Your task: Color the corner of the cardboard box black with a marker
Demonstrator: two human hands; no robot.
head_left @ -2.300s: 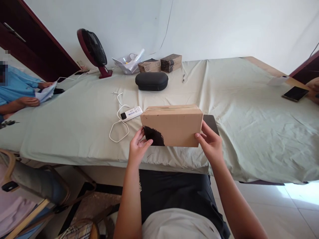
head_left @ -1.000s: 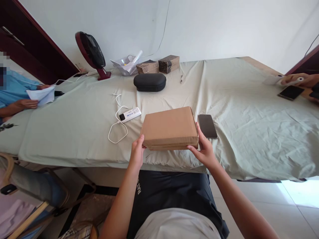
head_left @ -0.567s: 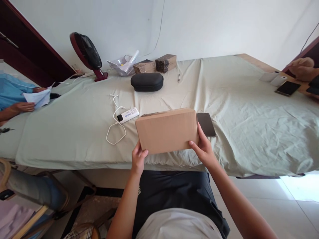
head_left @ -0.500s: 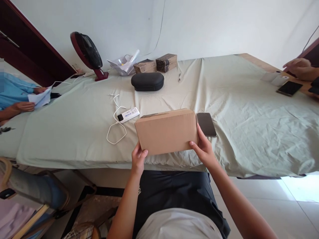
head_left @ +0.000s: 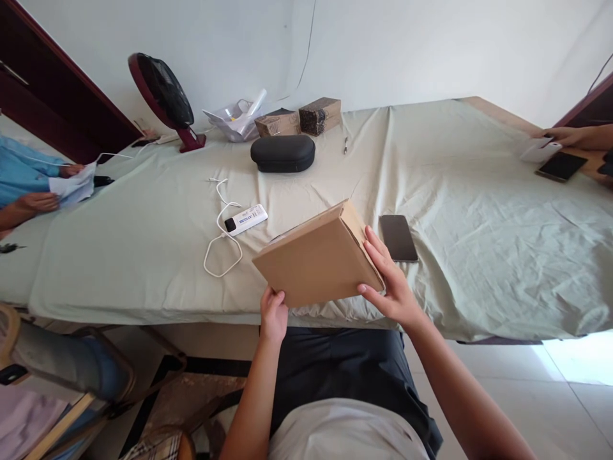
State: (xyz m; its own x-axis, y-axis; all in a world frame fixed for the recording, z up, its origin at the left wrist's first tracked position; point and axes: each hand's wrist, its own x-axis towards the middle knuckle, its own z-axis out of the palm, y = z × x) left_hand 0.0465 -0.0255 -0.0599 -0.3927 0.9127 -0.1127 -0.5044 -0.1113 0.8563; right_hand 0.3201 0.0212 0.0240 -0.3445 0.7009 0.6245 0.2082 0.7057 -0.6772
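A plain brown cardboard box [head_left: 316,262] is held tilted above the table's front edge, its right end raised. My left hand [head_left: 274,313] grips its lower left corner, thumb on the near face and the other fingers mostly hidden behind. On the right end, my right hand [head_left: 390,281] has its thumb on the near face and its fingers along the end panel. Just beyond that hand lies a dark smartphone [head_left: 399,237]. Left of the box are a white power bank [head_left: 249,219] and a looped white cable [head_left: 205,263].
Farther back are a black zip case [head_left: 282,153], two taped cardboard boxes [head_left: 320,116], a clear plastic basket [head_left: 237,131] and a dark red fan [head_left: 163,96]. A person at left holds papers [head_left: 74,186]. Another person's hand [head_left: 567,136] is at far right, near a phone [head_left: 561,167].
The cardboard box has turned in my hands, its right end now higher and showing its side panel. My right-hand fingers have spread along that end. The person at right has moved their hand.
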